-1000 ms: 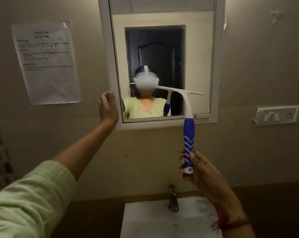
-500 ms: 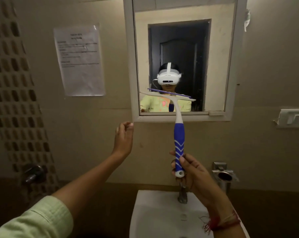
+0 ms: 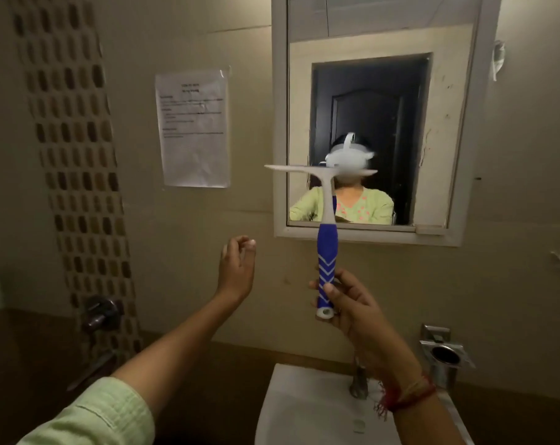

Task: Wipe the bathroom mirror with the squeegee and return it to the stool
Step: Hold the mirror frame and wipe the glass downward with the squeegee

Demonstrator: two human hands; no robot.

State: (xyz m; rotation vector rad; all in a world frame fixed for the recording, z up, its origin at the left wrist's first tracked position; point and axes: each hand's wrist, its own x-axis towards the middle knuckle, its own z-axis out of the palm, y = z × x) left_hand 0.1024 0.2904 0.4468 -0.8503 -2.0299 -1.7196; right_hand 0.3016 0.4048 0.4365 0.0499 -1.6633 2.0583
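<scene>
Since a moment ago the left hand (image 3: 236, 268) has dropped off the mirror (image 3: 368, 123) frame and now hangs loosely curled, holding nothing; right of it, the right hand (image 3: 346, 303) pinches the upright squeegee (image 3: 326, 252) by its handle's lower end, blade across the mirror's lower left.

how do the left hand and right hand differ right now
The right hand grips the squeegee by the bottom of its blue handle; the left hand holds nothing, fingers loosely curled. The left hand sits higher and nearer the wall, beside the mirror frame's lower corner; the right hangs above the sink. Both are raised, bare.
</scene>
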